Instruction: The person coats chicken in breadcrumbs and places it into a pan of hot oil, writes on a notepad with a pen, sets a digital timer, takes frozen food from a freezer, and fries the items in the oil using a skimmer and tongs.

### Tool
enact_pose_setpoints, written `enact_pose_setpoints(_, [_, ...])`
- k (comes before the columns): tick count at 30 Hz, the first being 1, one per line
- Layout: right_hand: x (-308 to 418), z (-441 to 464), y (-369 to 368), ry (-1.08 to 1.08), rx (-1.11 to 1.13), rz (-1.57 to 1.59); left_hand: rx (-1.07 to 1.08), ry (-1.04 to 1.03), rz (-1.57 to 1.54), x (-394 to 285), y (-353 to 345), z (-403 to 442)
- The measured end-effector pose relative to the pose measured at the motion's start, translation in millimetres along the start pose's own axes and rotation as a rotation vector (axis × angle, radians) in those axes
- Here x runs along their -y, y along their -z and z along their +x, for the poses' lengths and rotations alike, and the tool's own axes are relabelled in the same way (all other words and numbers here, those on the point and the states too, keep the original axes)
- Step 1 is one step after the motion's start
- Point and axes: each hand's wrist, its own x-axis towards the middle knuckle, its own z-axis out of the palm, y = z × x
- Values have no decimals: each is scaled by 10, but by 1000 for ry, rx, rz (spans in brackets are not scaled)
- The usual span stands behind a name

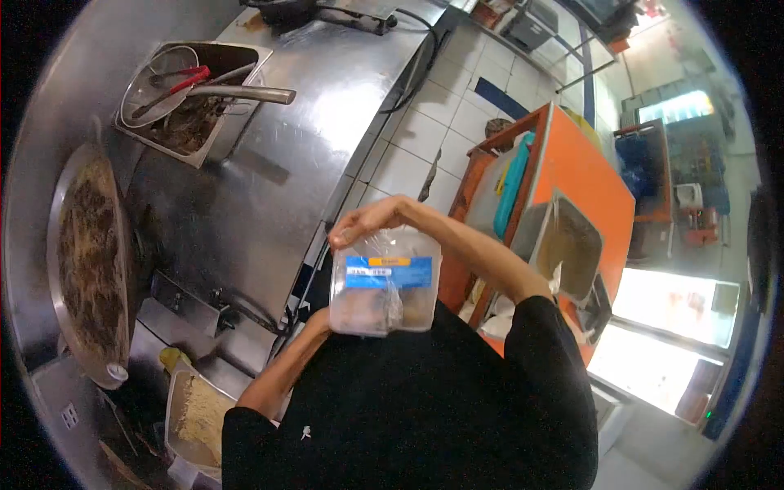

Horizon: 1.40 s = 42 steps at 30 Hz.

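A clear plastic container [367, 317] with a blue and orange label [389, 273] is held up in front of my black shirt. My right hand [369, 220] reaches across and has its fingers bent over the container's upper left edge. At the lower left side, my left hand [323, 322] supports the container from behind. Its fingers show only dimly through the plastic. Crinkled clear film or tape runs down the container's front, and I cannot make out anything inside.
A steel counter [282, 167] on the left bears a metal pan [208, 155] with a strainer [125, 110] and red-handled tongs [192, 76]. Beside it is a large pan [61, 204] with dark brown contents. Below sits a tub of yellowish crumbs [200, 408]. An orange cabinet [576, 155] stands right.
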Motion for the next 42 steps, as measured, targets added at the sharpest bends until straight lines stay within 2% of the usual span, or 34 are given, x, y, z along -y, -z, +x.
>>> enact_pose_setpoints(3, [227,44,610,59,47,-21,-43,-11,-36,193,274,437])
enact_pose_setpoints(6, [579,-122,967,-85,59,45,-90,-32,-69,253,492,828])
enact_pose_setpoints(13, [973,-364,1099,-110,36,-1,-164,-88,-86,43,569,1404])
enact_pose_setpoints(15, [902,-416,1807,-106,107,80,-188,-75,-112,171,804,1911])
enact_pose_setpoints(18, [1082,-647,2137,-98,86,80,-227,-62,-101,170,984,2358])
enact_pose_setpoints(23, [1337,-704,2871,-140,221,34,-264,-28,-88,133,1285,3011])
enact_pose_setpoints(28, [1704,-803,3191,-140,346,-124,-336,-24,-91,160,1529,3373])
enact_pose_setpoints(30, [1721,-745,3360,-130,240,-372,-384,-48,-76,178,1647,3434])
enact_pose_setpoints(34, [1840,-593,3678,-98,379,-342,-450,-101,-45,203,1855,3524])
enact_pose_setpoints(39, [2033,-647,3576,-168,393,-358,-501,-116,-17,196,1918,3568])
enact_pose_setpoints(42, [2105,-555,3530,-140,502,-375,-524,-105,-27,191,1921,3577])
